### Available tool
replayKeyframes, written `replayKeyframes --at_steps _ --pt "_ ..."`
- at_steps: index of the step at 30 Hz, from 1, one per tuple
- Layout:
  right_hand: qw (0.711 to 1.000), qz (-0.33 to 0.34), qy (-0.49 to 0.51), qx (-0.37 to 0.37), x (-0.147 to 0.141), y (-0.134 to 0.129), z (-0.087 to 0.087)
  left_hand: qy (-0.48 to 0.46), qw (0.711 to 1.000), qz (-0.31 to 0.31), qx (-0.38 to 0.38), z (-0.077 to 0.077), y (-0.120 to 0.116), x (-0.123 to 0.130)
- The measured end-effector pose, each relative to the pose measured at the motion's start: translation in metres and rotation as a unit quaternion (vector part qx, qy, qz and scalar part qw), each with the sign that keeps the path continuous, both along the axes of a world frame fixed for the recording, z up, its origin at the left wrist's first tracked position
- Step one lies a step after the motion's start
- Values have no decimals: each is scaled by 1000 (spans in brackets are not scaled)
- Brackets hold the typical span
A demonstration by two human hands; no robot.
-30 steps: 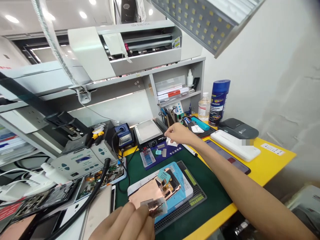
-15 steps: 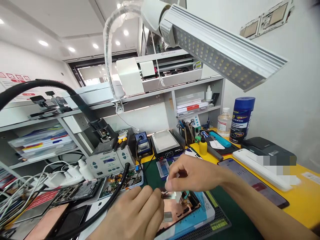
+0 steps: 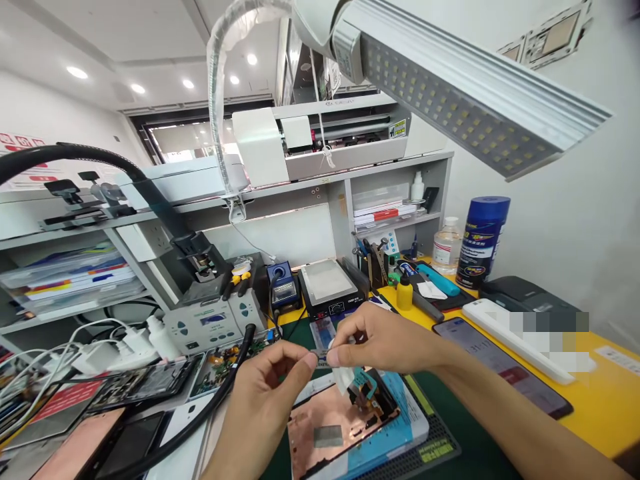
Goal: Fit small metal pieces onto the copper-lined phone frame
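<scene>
My left hand [image 3: 273,393] pinches one end of a small dark strip with pale lettering [image 3: 321,360], thumb against fingers. At the strip's other end my right hand [image 3: 373,340] is closed, and a white piece of tissue or film [image 3: 343,379] hangs below its fingertips. Beneath both hands lies an opened phone frame with a copper-coloured inner face [image 3: 320,417], a grey rectangle and teal and orange flex parts [image 3: 365,385] at its upper right. The frame rests on a white and blue box [image 3: 407,423].
A black hose [image 3: 220,400] curves along the left, near a tray of small parts [image 3: 220,370] and several phones. On the right lie a phone [image 3: 500,367] and a white bar [image 3: 517,340]. A yellow bottle [image 3: 405,293] and blue can [image 3: 483,243] stand behind. An LED lamp [image 3: 465,93] hangs above.
My left hand has risen off the frame and turned, now pinching the strip, which has been lifted. More of the copper face shows. The white piece hangs lower, and the view has shifted slightly.
</scene>
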State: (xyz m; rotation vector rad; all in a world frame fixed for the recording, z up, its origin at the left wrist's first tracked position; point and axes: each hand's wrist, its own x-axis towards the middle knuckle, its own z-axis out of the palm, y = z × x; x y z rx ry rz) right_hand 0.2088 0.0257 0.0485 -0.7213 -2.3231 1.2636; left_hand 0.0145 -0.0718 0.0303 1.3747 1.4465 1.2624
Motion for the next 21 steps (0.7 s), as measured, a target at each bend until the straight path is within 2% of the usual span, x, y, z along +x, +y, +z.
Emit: replayKeyframes --at_steps 6,12,14,16,18,21 --pt "1000 -16 8 -13 1 8 -2 -63 997 -4 -32 -3 12 -2" --pt "999 -1 -23 22 -1 11 -7 -14 995 -52 -78 -11 20 -9" --pt "997 -26 -43 60 5 17 -7 -11 996 -38 -80 -13 21 -12" --pt "989 -82 -80 91 15 28 -5 -15 996 -11 -84 -16 20 -16" --pt "979 -126 -132 91 26 40 -5 -17 995 13 -94 -20 19 -20" --pt "967 -140 -204 62 35 52 -10 -19 993 26 -113 -26 16 -25"
